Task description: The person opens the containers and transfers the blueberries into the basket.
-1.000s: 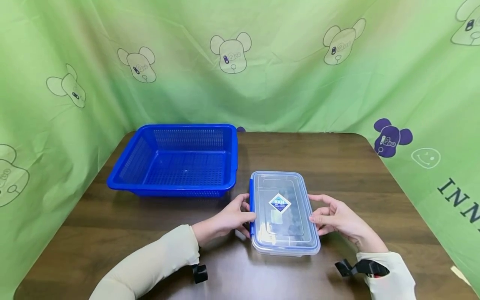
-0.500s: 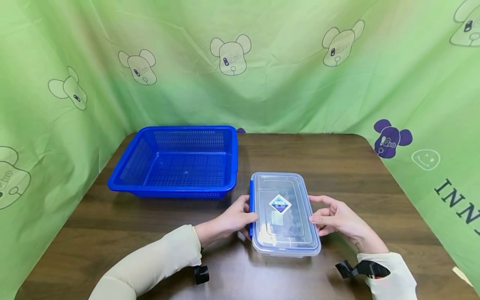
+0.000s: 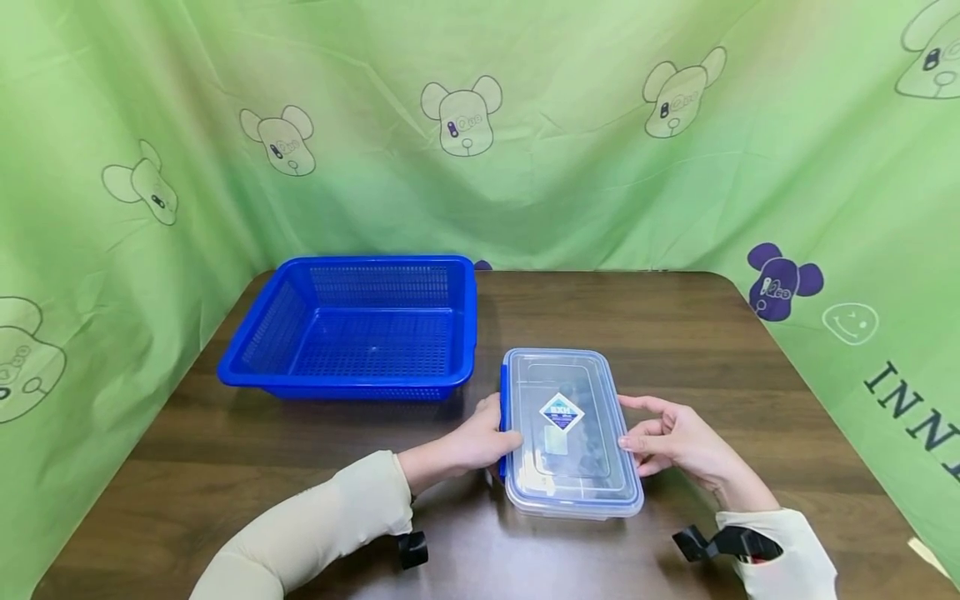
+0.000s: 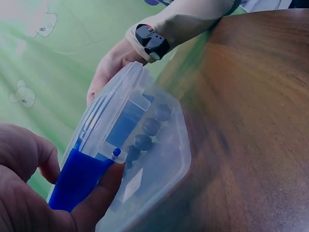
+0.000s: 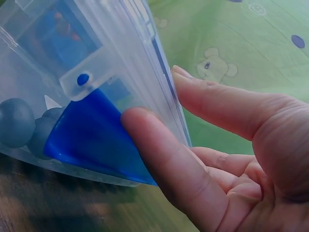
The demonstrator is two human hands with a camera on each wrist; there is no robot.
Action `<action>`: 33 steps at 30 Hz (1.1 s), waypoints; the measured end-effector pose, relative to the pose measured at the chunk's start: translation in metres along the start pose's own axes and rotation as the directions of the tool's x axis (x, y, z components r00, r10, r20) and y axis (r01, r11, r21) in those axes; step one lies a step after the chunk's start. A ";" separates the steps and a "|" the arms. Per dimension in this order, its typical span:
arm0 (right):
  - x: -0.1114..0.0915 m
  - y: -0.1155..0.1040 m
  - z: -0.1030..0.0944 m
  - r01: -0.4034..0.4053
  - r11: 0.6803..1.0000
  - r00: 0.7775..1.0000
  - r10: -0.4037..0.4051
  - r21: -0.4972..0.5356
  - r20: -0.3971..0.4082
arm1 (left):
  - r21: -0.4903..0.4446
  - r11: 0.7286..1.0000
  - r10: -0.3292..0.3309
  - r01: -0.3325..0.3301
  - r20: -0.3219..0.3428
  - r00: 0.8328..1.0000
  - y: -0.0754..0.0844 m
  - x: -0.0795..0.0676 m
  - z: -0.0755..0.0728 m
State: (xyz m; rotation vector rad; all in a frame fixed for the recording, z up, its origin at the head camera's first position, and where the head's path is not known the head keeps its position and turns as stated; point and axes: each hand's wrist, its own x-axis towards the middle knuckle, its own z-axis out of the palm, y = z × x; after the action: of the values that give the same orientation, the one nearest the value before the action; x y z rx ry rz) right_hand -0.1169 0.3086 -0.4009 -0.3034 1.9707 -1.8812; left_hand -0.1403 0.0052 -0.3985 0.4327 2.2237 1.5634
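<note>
A clear food container (image 3: 570,433) with a lid and blue side latches rests on the table in front of me, in the head view. Dark round things (image 4: 151,126) show through its wall. My left hand (image 3: 480,437) grips the left edge, thumb over the lid and fingers at the left blue latch (image 4: 77,181). At the opposite edge, my right hand (image 3: 671,439) holds the lid rim with its thumb, one fingertip against the right blue latch (image 5: 91,137). That latch stands angled away from the wall in the right wrist view.
A blue plastic basket (image 3: 375,392) with perforated sides stands at the back left of the brown wooden table (image 3: 615,308). A green patterned curtain (image 3: 570,183) hangs behind and along both sides.
My left hand has shifted slightly right, its thumb reaching farther over the lid. My right hand keeps its place at the container's right edge. The head view has tilted up slightly.
</note>
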 end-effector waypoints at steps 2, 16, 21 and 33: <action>-0.001 0.000 0.001 -0.004 1.000 1.000 0.004 0.001 -0.005 | -0.032 0.999 0.018 -0.018 0.002 1.000 -0.002 0.000 0.001; -0.004 0.002 0.001 0.009 1.000 1.000 -0.009 0.014 -0.002 | -0.434 0.875 -0.105 0.214 0.261 0.959 -0.027 -0.001 -0.020; -0.004 0.003 0.000 0.015 1.000 1.000 -0.015 0.018 -0.005 | -0.524 0.810 -0.092 0.262 0.327 0.940 -0.035 0.000 -0.026; 0.001 0.002 0.002 -0.009 1.000 1.000 0.009 -0.023 -0.014 | -0.524 0.816 -0.083 0.246 0.315 0.946 -0.051 0.000 -0.024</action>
State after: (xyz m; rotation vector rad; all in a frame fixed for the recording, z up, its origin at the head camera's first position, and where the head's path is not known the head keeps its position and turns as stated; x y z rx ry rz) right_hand -0.1169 0.3065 -0.4034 -0.2887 2.0010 -1.8604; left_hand -0.1533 -0.0314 -0.4390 0.2500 1.4545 1.8256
